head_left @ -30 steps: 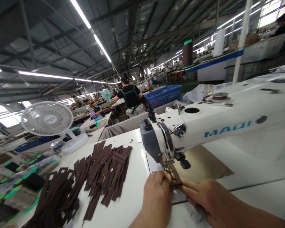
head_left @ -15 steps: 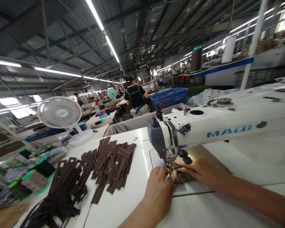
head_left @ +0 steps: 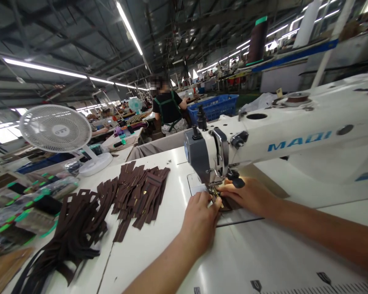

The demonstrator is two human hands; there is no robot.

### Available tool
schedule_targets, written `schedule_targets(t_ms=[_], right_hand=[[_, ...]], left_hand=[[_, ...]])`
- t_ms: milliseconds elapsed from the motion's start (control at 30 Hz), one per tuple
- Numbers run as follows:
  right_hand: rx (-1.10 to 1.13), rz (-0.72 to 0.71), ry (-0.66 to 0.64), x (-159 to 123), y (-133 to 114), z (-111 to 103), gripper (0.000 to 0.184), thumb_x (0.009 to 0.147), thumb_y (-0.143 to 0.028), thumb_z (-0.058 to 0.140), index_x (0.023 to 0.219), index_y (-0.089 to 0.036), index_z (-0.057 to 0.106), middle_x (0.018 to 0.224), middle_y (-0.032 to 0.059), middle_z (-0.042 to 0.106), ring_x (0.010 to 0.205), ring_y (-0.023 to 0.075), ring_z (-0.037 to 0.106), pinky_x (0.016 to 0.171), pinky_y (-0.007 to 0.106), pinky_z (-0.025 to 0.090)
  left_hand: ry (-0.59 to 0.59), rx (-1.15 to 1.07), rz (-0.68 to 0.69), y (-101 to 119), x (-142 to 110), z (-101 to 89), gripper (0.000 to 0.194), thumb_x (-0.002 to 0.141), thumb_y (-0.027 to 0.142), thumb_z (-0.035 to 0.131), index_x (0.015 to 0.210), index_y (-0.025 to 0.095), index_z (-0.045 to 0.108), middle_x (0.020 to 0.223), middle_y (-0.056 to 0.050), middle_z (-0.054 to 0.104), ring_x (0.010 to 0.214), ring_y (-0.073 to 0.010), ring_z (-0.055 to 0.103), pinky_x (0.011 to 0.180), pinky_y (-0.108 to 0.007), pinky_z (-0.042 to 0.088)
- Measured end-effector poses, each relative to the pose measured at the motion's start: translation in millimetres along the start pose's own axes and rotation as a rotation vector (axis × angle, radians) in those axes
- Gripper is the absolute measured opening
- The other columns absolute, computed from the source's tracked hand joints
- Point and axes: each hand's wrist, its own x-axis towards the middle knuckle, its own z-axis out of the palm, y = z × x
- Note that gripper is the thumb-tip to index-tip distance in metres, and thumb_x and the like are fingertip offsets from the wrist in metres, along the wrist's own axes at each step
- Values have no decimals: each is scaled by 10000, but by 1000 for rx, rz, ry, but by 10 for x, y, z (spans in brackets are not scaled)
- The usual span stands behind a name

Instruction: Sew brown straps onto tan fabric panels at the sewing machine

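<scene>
At the head of a white sewing machine (head_left: 294,141), both hands are on a dark brown zipper piece (head_left: 231,205) with gold metal showing. My left hand (head_left: 199,222) lies left of the presser foot, thumb and fingers closed on the near side of the piece. From the right, my right hand (head_left: 253,196) presses its closed fingers on the piece just beneath the machine head. Fingers and machine parts hide much of the work and the needle point. A heap of brown zipper strips (head_left: 145,192) rests on the white table left of my hands.
Long dark strips (head_left: 75,234) lie left of the heap. A white fan (head_left: 57,128) stands behind, thread spools (head_left: 37,218) to the left. A ruler scale (head_left: 294,289) marks the table's near edge. Beyond sit a person (head_left: 168,106) and a blue basket (head_left: 214,108).
The camera view has shifted, so the table and machine appear slightly higher and further left, and the ruler scale shows. Both hands stay at the presser foot, holding the zipper piece.
</scene>
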Motion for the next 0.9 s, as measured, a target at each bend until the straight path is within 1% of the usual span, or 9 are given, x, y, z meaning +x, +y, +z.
schedule_targets(t_ms=[133,233,333,467,567,667,733,800,900], right_hand=[[-71,70,-59,33,-31,19,286,956,-261,415,977,-209,695,913,50,669,819,194,617,701,277,440],[-88,142,-80,119,5,84,262,922,-291,471,877,-180,705,847,84,668,779,231,609,670,306,420],[-87,202,-92,236,73,166,259,886,-256,490,762,-138,686,753,110,657,715,237,600,629,308,397],[-16,238,-48,255,114,160,219,854,-274,537,704,-141,624,701,86,640,656,201,583,597,282,394],[49,241,26,72,63,41,207,829,-349,581,743,-161,568,696,46,615,616,163,557,559,253,402],[158,196,58,-202,-41,-91,249,853,-395,549,720,-185,531,615,1,555,534,129,507,499,235,384],[280,103,20,-355,-113,-137,234,880,-381,520,752,-190,559,621,-7,554,522,119,501,497,230,387],[353,3,-27,-445,-165,-139,181,903,-328,489,904,-187,602,721,11,600,574,125,542,542,236,417],[292,-86,-90,-471,-194,-102,245,902,-247,452,1092,-176,590,798,39,613,629,157,580,562,269,426]], left_hand=[[-27,15,17,-8,11,-16,267,914,223,455,1154,176,561,1024,-104,542,940,-243,503,774,-396,490],[-43,36,29,-17,22,-17,267,920,236,443,1150,173,564,1030,-107,543,931,-243,506,769,-397,491],[-47,57,40,-19,24,-12,264,917,239,452,1148,177,563,1036,-105,545,914,-237,513,761,-394,496],[-31,70,38,-6,-2,-6,261,902,241,493,1146,185,566,1043,-98,562,921,-237,539,769,-398,509],[21,17,-6,-1,-42,18,248,923,246,460,1134,173,568,1021,-85,601,917,-221,575,793,-379,525],[119,-104,-43,-11,-78,63,227,946,212,408,1084,158,581,1032,-72,650,965,-189,608,859,-337,526],[156,-156,-52,-23,-93,92,208,944,187,410,1042,164,593,1044,-64,670,986,-176,621,882,-320,525],[166,-167,-56,-36,-97,113,187,931,166,436,1021,162,600,1038,-65,680,977,-174,634,880,-315,531],[175,-135,-17,-50,-93,132,170,894,134,500,1032,144,600,1057,-74,679,1000,-183,631,890,-315,528]])
